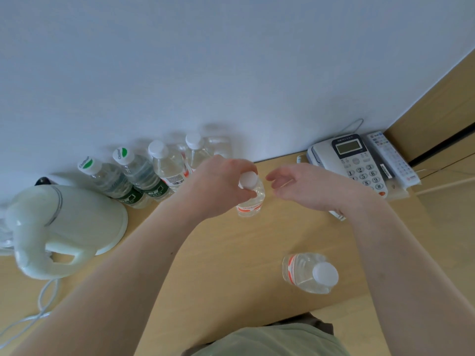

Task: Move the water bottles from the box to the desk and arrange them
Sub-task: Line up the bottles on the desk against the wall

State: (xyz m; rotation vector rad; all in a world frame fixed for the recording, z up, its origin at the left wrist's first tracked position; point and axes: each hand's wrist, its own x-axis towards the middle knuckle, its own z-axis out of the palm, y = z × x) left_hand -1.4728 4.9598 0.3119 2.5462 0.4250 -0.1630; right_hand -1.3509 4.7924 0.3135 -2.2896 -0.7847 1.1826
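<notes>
A clear water bottle with an orange label stands upright on the wooden desk, and my left hand grips it around the white cap and neck. My right hand hovers just right of it, fingers apart and holding nothing. Along the wall stands a row of bottles: two with green-marked caps and two white-capped clear ones. Another orange-label bottle stands alone near the desk's front edge. The box is out of view.
A white electric kettle with its cord sits at the left. A desk telephone and a remote control lie at the back right by a wooden side panel. A white wall runs behind the desk.
</notes>
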